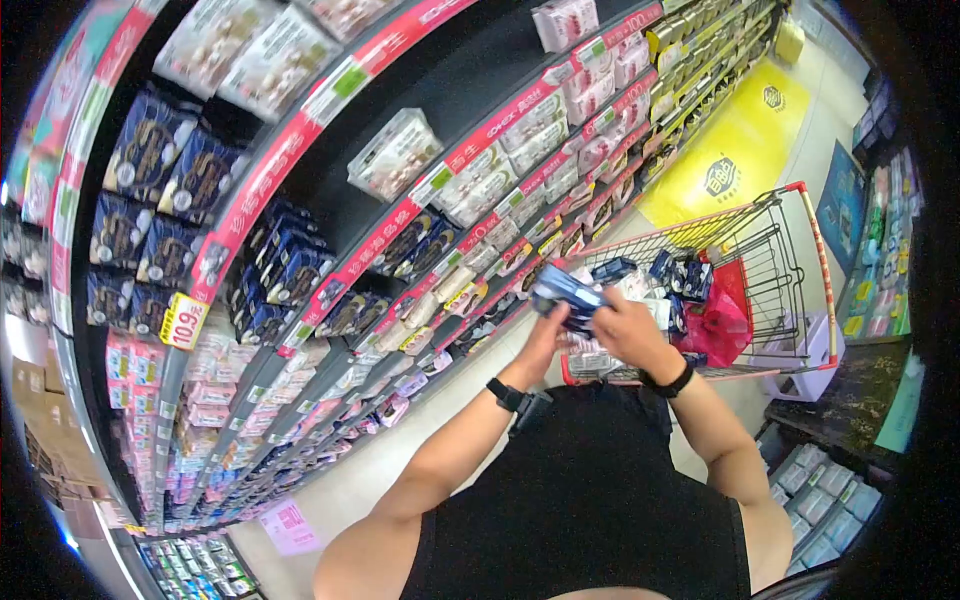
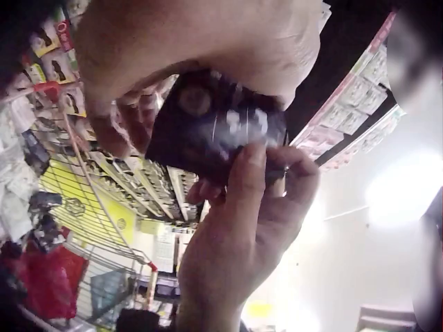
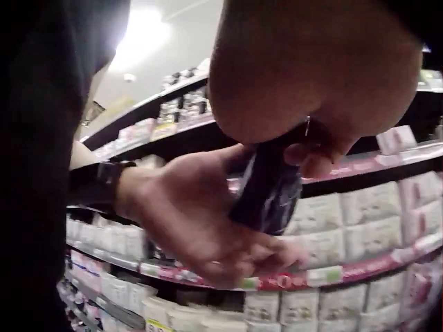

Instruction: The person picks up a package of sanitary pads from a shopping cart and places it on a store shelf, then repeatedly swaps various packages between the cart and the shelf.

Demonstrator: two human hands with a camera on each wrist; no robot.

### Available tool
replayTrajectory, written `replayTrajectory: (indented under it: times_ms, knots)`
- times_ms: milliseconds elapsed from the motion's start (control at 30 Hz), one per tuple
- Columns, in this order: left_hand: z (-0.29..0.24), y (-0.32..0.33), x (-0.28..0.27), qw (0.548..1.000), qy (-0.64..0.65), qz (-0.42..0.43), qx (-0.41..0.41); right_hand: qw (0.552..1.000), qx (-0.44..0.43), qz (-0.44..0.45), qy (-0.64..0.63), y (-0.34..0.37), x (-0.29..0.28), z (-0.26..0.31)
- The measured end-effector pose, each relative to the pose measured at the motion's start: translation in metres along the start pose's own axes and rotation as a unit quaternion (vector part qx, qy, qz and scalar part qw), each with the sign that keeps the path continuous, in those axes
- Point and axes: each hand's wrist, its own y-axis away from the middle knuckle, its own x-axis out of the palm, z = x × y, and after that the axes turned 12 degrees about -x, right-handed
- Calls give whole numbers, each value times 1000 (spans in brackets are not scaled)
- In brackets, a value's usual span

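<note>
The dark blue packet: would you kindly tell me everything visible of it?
The dark blue packet looks like glossy, flexible plastic film, with pale printing and a round motif too blurred to read. It is held up, tilted, near the shopping cart. The left hand and right hand both grip it, the right one's thumb on its printed face.

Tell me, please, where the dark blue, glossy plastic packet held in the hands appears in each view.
Head: the dark blue, glossy plastic packet is right of centre, at mid-height.
Left wrist: the packet is in the upper middle, its printed face showing.
Right wrist: the packet is just right of centre, partly hidden.
Shared landmark: the pink shelf-edge price strips, at upper right in the left wrist view.
</note>
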Motion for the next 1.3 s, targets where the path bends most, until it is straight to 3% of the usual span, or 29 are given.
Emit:
replayTrajectory:
  times_ms: [67,100,133,200,267,367,400,467,567,667,700,733,933,1000,1067,1100,1233,1300]
  knots:
    - [-6,9,-15,980,162,72,86,996,-86,7,4,-36,10,36]
    - [-9,10,-32,968,188,133,96,992,-120,23,13,-46,17,49]
    - [-18,21,-39,962,217,136,93,987,-156,38,25,-56,25,57]
    - [-40,49,-44,966,165,109,168,983,-179,22,-16,-70,37,75]
    - [-46,64,-63,969,116,140,166,982,-180,46,-43,-79,41,87]
    - [-35,77,-86,966,86,185,161,988,-48,-15,-146,-81,45,93]
    - [-35,81,-100,958,58,258,115,992,3,63,-112,-90,27,100]
    - [-36,94,-107,962,44,249,102,999,-21,35,6,-91,27,93]
    - [-25,102,-118,951,35,305,40,1000,-11,13,5,-104,22,98]
    - [-10,109,-124,959,53,280,-4,981,2,81,-174,-95,46,84]
    - [-10,112,-132,956,54,288,-9,948,100,117,-279,-91,54,89]
    - [-8,115,-139,953,56,296,-14,955,108,94,-262,-91,62,93]
    - [-5,133,-168,963,114,66,237,948,199,-42,-245,-117,111,114]
    - [2,140,-185,967,58,29,247,960,146,9,-238,-122,126,110]
    - [8,148,-196,982,16,-21,186,961,94,52,-253,-132,135,127]
    - [10,153,-200,987,-5,-44,154,949,105,118,-273,-141,129,143]
    - [27,166,-216,974,80,-88,193,903,77,194,-375,-137,150,150]
    - [40,168,-228,977,82,-123,155,854,81,221,-464,-133,163,147]
